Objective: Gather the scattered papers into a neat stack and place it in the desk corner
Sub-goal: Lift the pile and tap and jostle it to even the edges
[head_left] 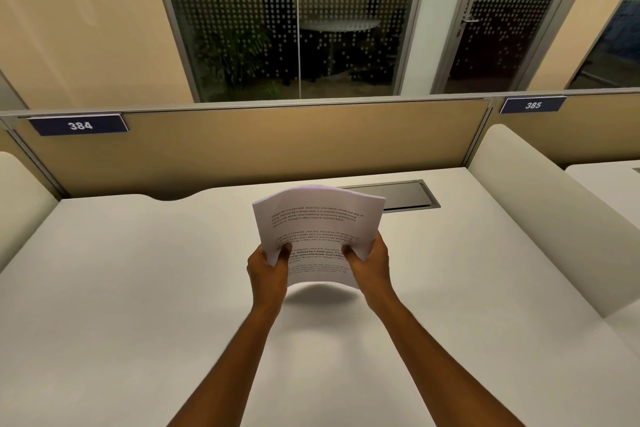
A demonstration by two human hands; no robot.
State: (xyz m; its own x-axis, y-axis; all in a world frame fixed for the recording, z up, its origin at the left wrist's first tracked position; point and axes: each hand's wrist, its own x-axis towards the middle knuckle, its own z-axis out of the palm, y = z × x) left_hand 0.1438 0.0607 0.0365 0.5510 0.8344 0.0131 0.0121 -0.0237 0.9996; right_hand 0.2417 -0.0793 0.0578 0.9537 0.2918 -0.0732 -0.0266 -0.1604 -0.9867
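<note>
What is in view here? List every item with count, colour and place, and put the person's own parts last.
stack of papers: one, white with black print, held above the middle of the desk, bowed
desk: one, off-white, fills the lower view
cable hatch: one, grey, set in the desk behind the papers
partition: one, tan, along the desk's far edge
side dividers: two, cream, at the desk's left and right
number plates: two, dark blue, reading 384 and 385, on top of the partition
glass wall: one, dotted frosting, behind the partition
glass door: one, right of the glass wall
left hand: one, grips the stack's left edge
right hand: one, grips the stack's right edge
</note>
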